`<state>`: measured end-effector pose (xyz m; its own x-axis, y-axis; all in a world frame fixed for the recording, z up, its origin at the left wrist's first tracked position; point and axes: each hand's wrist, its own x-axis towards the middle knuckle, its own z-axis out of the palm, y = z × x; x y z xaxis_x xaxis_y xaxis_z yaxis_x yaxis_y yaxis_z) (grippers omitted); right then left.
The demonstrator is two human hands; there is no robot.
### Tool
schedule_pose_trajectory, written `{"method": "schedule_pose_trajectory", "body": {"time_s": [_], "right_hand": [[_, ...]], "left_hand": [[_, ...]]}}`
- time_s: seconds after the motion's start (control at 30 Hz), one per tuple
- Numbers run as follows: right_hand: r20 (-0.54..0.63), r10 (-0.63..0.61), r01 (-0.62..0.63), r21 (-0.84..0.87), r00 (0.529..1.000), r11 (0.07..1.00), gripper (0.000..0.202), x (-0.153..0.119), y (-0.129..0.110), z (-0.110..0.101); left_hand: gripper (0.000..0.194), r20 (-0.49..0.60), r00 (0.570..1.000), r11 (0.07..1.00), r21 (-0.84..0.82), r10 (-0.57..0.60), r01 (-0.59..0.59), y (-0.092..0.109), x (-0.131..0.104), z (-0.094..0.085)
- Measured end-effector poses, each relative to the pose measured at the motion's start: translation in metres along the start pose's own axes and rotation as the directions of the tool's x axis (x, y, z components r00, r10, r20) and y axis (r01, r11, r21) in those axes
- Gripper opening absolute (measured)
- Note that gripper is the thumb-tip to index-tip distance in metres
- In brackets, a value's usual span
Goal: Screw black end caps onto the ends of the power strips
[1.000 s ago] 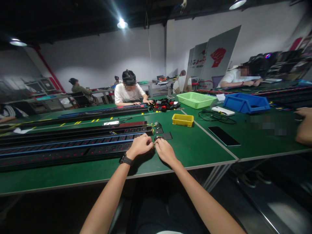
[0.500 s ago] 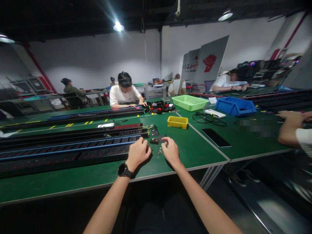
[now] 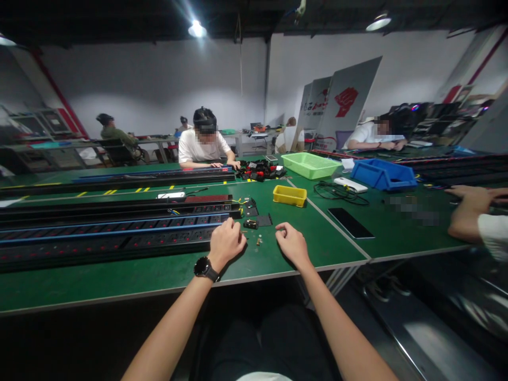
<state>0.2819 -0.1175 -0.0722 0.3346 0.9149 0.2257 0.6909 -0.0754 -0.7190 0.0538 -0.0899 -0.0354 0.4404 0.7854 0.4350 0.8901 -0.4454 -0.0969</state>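
Observation:
My left hand [image 3: 227, 244], a black watch on its wrist, rests closed on the green table beside the end of a long power strip [image 3: 170, 241] with black sockets and red dots. Whether anything is inside its curled fingers is hidden. My right hand [image 3: 292, 244] lies on the table to the right, fingers loosely bent and a little apart, with nothing visible in it. Between the hands are small brass-coloured screws [image 3: 259, 242]. Just beyond them sit a small black part with metal contacts [image 3: 250, 224] and a flat black plate [image 3: 264, 219].
A yellow bin [image 3: 289, 196], a green basket [image 3: 311, 165] and a blue bin [image 3: 383, 174] stand farther back. A dark phone-like slab [image 3: 350, 223] and a black cable [image 3: 340, 193] lie right. A co-worker sits opposite; another person's arm [image 3: 470, 211] reaches in at right.
My right hand has drawn away to the right from the black plate, which now shows fully. My left hand stays in nearly the same place. The view has shifted slightly.

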Motion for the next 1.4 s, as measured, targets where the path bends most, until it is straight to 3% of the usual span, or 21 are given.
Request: {"method": "schedule_pose_trajectory", "body": {"time_s": [1.4], "right_hand": [[0.009, -0.038, 0.039, -0.05, 0.999, 0.998, 0.02, 0.0006, 0.0033, -0.0002]], "left_hand": [[0.021, 0.002, 1.0, 0.999, -0.027, -0.021, 0.021, -0.0006, -0.0018, -0.0008]]}}
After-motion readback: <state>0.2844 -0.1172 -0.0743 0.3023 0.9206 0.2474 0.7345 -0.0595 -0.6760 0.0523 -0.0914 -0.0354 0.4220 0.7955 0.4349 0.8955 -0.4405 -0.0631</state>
